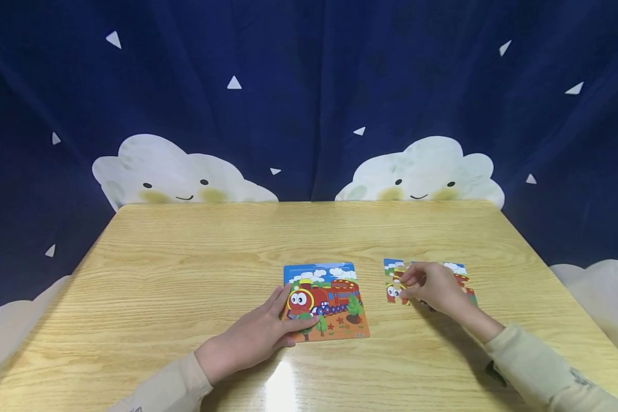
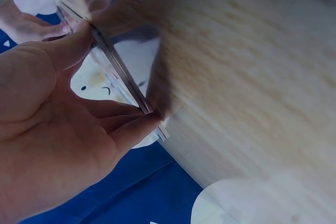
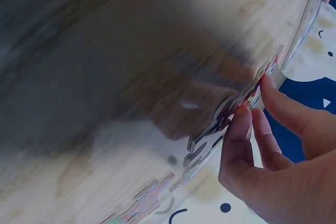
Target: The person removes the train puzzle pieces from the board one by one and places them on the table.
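Note:
A train picture puzzle board [image 1: 340, 297] lies on the wooden table in the head view. My left hand [image 1: 254, 335] grips its left side, the thumb reaching over the picture and the other fingers along the edge. In the left wrist view the board's edge [image 2: 123, 69] runs between thumb and fingertips. To the right, my right hand [image 1: 435, 286] is over a group of loose puzzle pieces [image 1: 393, 266], its fingertips pinching a reddish puzzle piece [image 3: 252, 96] at the table surface. A piece with the train's face [image 1: 391, 293] lies beside those fingertips. The hand partly hides other pieces.
Several more puzzle pieces [image 1: 455, 268] lie behind and right of the right hand. The table [image 1: 201, 246] ends at a dark blue curtain [image 1: 309, 97] with white clouds and triangles.

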Tool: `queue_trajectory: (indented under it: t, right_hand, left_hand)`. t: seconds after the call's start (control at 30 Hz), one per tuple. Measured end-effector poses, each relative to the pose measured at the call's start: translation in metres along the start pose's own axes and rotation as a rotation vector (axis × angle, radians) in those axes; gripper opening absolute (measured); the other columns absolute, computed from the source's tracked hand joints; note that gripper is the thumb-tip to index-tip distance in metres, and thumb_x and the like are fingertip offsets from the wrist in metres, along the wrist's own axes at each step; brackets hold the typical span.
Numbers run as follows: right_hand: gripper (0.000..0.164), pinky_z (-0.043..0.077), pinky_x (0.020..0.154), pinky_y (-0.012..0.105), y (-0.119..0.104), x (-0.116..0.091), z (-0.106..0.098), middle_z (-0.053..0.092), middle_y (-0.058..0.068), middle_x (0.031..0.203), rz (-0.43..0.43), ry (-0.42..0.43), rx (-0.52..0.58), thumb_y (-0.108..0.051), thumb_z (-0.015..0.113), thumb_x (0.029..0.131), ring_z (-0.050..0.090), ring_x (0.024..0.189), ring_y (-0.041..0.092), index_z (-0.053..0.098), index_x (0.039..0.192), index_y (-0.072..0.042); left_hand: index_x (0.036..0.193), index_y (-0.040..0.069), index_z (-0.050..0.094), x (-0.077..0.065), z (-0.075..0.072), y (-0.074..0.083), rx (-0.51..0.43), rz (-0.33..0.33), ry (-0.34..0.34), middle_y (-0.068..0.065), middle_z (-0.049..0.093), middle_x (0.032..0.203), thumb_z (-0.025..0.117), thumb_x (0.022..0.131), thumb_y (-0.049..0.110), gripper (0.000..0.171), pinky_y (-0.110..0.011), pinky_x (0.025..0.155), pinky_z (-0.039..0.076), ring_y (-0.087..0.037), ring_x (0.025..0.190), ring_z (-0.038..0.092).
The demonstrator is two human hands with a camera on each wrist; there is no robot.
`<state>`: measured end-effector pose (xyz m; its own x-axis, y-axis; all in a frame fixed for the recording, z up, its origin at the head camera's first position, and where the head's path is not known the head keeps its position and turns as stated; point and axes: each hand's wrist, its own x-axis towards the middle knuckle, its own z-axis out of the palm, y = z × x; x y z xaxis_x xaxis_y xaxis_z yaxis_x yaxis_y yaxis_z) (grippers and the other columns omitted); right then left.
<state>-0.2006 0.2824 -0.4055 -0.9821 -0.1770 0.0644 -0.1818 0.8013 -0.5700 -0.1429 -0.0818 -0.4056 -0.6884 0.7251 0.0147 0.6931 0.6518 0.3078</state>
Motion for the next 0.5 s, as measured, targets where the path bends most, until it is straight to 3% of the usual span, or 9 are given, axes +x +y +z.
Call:
queue_trajectory:
  t: [0.33, 0.5]
  right_hand:
    - [0.02, 0.045, 0.053, 0.024, 0.0019, 0.0005, -0.0016, 0.066, -0.004, 0.071, -0.033, 0.028, 0.014, -0.009, 0.087, 0.07, 0.059, 0.06, 0.009, 0.07, 0.08, -0.007]
    - [0.018, 0.046, 0.05, 0.024, -0.0063, -0.001, -0.004, 0.068, -0.002, 0.072, -0.016, -0.016, 0.058, -0.009, 0.085, 0.074, 0.06, 0.058, 0.012, 0.07, 0.084, -0.005]
  left_hand:
    - [0.142, 0.03, 0.055, 0.0006, -0.001, 0.001, -0.001, -0.011, 0.0, -0.038, 0.025, 0.15, 0.062, 0.097, 0.026, 0.045, -0.049, 0.087, 0.053, -0.053, 0.136, 0.029]
    - [0.141, 0.03, 0.056, 0.001, -0.0009, 0.0007, 0.033, 0.005, 0.019, -0.034, 0.028, 0.15, 0.065, 0.096, 0.026, 0.047, -0.049, 0.087, 0.053, -0.054, 0.134, 0.032]
